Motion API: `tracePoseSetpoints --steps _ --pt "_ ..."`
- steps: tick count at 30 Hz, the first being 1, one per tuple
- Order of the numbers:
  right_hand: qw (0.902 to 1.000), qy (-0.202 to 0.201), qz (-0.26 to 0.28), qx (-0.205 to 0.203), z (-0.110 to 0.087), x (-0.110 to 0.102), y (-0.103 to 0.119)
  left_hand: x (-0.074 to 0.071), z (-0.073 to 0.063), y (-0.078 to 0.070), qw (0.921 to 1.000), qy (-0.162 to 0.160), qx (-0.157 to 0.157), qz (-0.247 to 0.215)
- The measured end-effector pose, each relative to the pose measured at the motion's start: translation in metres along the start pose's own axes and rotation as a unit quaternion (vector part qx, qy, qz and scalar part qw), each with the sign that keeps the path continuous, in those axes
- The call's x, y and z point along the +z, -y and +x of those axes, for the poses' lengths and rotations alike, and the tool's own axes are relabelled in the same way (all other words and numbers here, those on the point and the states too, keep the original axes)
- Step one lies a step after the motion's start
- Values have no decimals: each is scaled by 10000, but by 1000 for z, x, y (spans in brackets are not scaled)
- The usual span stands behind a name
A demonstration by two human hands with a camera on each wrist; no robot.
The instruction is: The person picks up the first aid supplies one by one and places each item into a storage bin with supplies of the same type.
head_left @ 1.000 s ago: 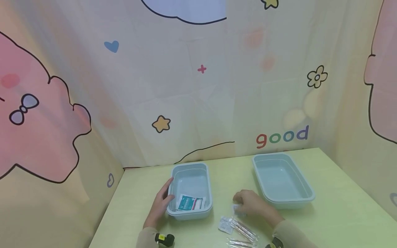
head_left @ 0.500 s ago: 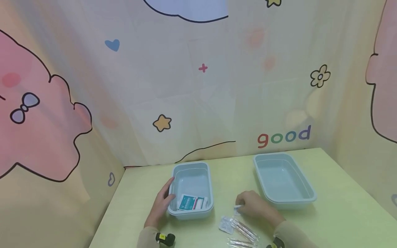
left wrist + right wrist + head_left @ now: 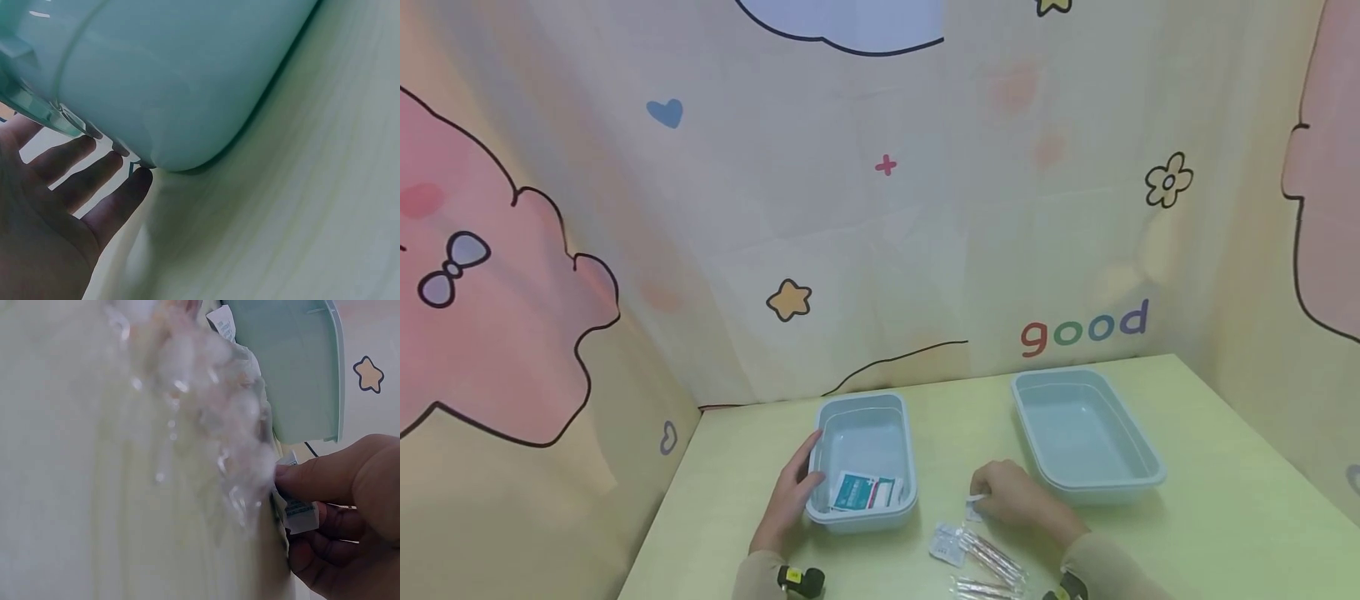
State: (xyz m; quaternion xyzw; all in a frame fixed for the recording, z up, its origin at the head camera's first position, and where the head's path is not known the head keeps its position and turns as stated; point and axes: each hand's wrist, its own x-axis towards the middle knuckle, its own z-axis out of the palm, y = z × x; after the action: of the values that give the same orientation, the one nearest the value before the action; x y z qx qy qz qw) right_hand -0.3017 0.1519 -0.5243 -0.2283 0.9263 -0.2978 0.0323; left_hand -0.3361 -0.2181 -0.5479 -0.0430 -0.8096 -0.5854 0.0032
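Observation:
My left hand [image 3: 788, 498] rests at the left side of a light blue plastic basin [image 3: 865, 442], its fairly straight fingers [image 3: 115, 203] touching the outer wall and the thumb at the rim. A teal-and-white packet [image 3: 856, 492] lies inside, at the near end. My right hand [image 3: 1011, 496] pinches a small white printed sachet [image 3: 301, 515] between thumb and fingers, low over the table; the hand partly hides it. A similar sachet [image 3: 947, 543] lies nearby, beside clear-wrapped thin sticks [image 3: 992, 557]. Plastic wrapping is blurred in the right wrist view.
A second light blue basin [image 3: 1082, 433] stands to the right, beyond my right hand. More wrapped sticks [image 3: 985, 588] lie at the near edge of the view. The pale green table [image 3: 715, 467] meets a printed curtain [image 3: 865, 250] at the back.
My right hand has shifted slightly right and lifted the near edge of the sachet into its pinch. My left hand stays at the basin.

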Motion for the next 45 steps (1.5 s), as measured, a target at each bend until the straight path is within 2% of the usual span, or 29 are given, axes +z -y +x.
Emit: tracePoseSetpoints --steps 7,12,21,25,33,45 --pt "9996 7 229 185 1 2 0 0 0 2 9999 32 101 -67" --pt "9981 -17 512 349 0 3 2 0 -2 0 10000 33 26 -88" --pt "9967 -110 629 496 -1 0 10 0 -1 -1 9999 78 96 -40" --pt "9969 -241 515 542 1 0 11 0 -1 -2 9999 66 147 -17" --pt "9961 -809 -84 341 8 -1 11 0 -1 0 9999 43 122 -35" --pt "9954 -937 -196 74 11 -9 17 0 0 0 9998 61 163 28"
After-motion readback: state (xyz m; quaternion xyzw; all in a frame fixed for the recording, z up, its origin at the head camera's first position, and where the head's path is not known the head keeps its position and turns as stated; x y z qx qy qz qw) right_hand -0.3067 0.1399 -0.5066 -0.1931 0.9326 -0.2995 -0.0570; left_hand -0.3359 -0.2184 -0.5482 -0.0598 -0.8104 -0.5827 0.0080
